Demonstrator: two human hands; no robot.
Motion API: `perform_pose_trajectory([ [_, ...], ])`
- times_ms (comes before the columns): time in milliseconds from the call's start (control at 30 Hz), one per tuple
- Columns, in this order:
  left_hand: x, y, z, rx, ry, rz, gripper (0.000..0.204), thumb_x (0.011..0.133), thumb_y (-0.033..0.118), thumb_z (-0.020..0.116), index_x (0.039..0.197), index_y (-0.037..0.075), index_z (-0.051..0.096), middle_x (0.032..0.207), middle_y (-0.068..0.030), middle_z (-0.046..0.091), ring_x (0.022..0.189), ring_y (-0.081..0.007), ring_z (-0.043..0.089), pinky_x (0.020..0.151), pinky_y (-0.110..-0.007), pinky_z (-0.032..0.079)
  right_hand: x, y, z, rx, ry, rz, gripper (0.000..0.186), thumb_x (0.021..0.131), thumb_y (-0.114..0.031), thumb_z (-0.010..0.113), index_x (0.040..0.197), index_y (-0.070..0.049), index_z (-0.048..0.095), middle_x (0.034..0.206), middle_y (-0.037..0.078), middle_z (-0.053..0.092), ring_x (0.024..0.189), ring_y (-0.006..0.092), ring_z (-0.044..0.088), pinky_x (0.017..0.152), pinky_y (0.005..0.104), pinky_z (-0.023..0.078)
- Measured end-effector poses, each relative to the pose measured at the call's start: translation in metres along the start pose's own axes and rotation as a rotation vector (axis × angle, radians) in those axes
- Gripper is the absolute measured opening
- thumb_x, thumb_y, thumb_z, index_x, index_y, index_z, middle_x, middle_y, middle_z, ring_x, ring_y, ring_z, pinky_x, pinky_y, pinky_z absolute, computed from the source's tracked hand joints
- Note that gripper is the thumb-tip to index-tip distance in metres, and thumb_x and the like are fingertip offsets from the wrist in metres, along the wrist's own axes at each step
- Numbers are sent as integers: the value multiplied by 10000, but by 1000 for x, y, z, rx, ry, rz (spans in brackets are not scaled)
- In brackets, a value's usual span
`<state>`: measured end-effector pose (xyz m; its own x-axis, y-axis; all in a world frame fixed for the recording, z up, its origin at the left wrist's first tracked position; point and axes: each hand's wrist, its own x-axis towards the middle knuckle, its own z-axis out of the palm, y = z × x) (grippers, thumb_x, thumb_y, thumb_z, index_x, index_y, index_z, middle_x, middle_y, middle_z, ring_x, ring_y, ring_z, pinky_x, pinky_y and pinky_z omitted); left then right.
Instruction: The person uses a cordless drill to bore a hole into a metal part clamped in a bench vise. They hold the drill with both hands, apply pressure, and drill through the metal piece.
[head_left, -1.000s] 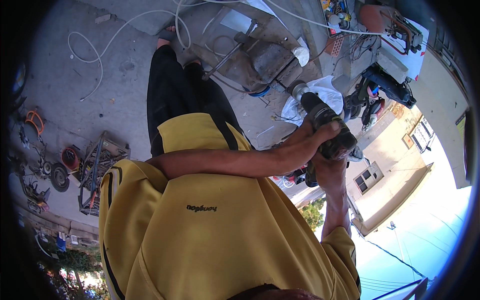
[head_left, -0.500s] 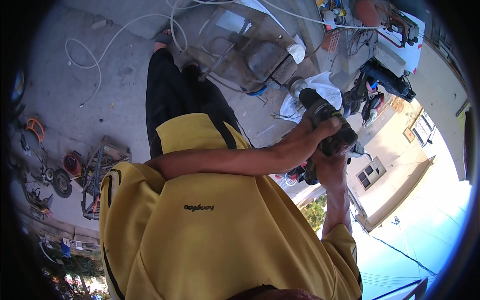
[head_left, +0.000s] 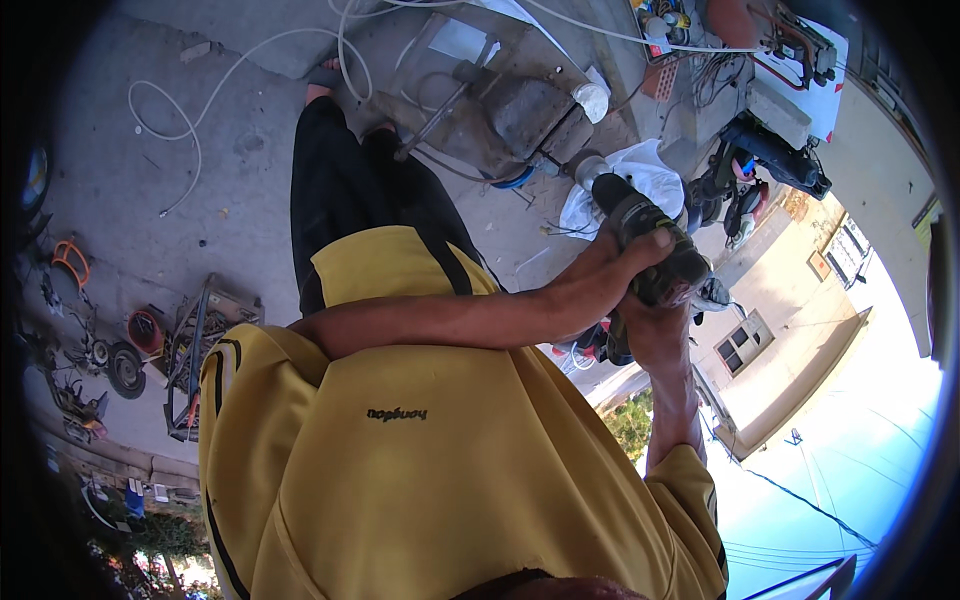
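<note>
Left hand point(head_left: 608, 264) and right hand point(head_left: 655, 328) clamped on dark, rounded drill point(head_left: 628, 210), right fingers mostly hidden; we cannot make out its tip beside scuffed metal vise point(head_left: 525, 112).

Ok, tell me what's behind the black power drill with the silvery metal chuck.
Behind the drill, a crumpled white plastic bag shows on both sides. The drill's body covers the bag's middle, so anything there is hidden.

The drill point(head_left: 630, 213) is right of the vise point(head_left: 525, 110), a wheel point(head_left: 126, 371) well to their left
</note>
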<state>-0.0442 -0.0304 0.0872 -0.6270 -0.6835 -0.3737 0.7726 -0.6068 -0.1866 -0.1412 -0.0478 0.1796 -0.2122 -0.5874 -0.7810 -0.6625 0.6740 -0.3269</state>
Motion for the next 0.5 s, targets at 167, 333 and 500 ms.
perform_pose_trajectory([
  [167, -1, 0, -1, 3, 0, 14, 694, 980, 466, 539, 1428, 12, 265, 1290, -126, 473, 1216, -177, 457, 1076, -319, 348, 0, 1, -1, -41, -36, 17, 462, 873, 27, 642, 1285, -25, 441, 1082, 100, 614, 950, 157, 642, 766, 292, 550],
  [333, -2, -2, -4, 47, -12, 27, 655, 989, 443, 534, 1413, 11, 284, 1268, -121, 478, 1207, -175, 460, 1074, -316, 347, -2, 0, 0, -55, -30, -3, 445, 873, 27, 641, 1271, -27, 450, 1042, 89, 620, 910, 146, 645, 737, 288, 549],
  [500, -5, 0, -6, 55, -17, 36, 689, 974, 457, 554, 1404, -3, 278, 1263, -121, 487, 1211, -173, 459, 1073, -318, 346, -3, 2, 3, -65, -21, -6, 447, 872, 29, 643, 1270, -31, 449, 1027, 85, 623, 887, 142, 646, 718, 282, 547],
])
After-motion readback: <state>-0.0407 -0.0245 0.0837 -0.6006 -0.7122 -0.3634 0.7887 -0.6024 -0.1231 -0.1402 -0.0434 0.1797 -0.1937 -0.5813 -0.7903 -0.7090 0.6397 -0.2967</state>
